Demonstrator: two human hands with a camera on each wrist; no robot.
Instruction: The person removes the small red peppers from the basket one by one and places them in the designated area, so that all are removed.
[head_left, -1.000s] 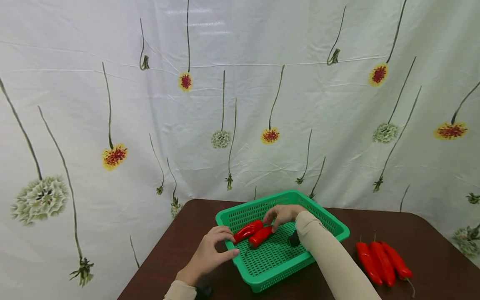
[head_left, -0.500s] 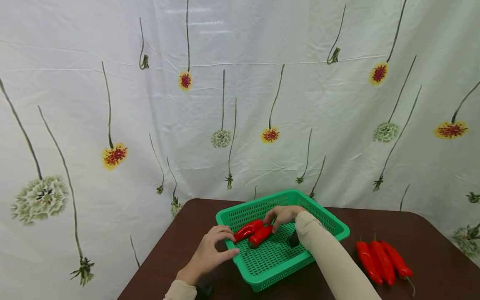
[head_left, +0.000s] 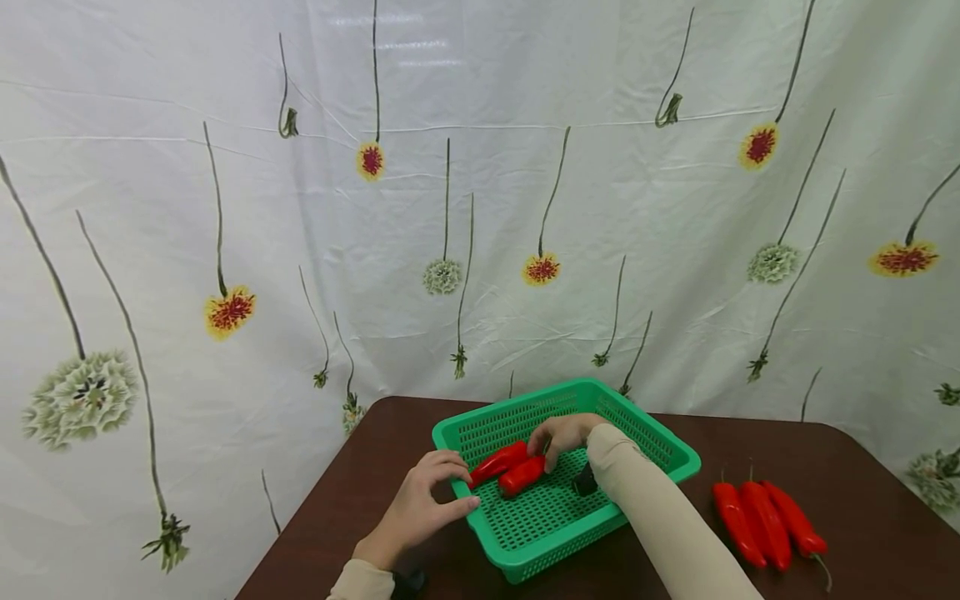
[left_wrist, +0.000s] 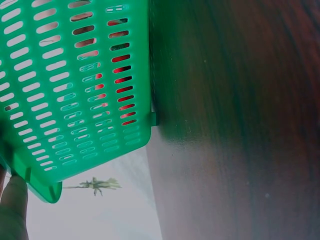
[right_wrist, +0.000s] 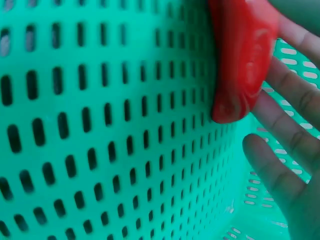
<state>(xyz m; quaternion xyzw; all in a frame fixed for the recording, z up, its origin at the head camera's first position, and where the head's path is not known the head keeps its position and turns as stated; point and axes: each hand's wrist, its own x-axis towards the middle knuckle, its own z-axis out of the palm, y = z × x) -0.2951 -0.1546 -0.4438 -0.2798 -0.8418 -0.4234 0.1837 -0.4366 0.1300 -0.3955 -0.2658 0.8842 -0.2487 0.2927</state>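
Observation:
A green slotted plastic basket (head_left: 558,532) stands on the table. My left hand (head_left: 420,500) grips its left rim, thumb and fingers spread along the edge; in the left wrist view a fingertip (left_wrist: 14,187) meets the rim from below. Two red chili peppers lie in the left part of the basket. My right hand (head_left: 564,435) reaches inside and holds the nearer red chili pepper (head_left: 521,477) by its far end. In the right wrist view that pepper (right_wrist: 245,55) lies against the fingers. The other red chili pepper (head_left: 501,461) is just behind it.
Several red chili peppers, three in all, lie side by side on the dark brown table (head_left: 697,425), with the middle one (head_left: 765,525) between its neighbours, right of the basket. A white floral curtain (head_left: 480,83) hangs behind the table.
The nearer pepper has turned slightly under my right hand, and its stem no longer shows toward me. My left hand and the basket have stayed put.

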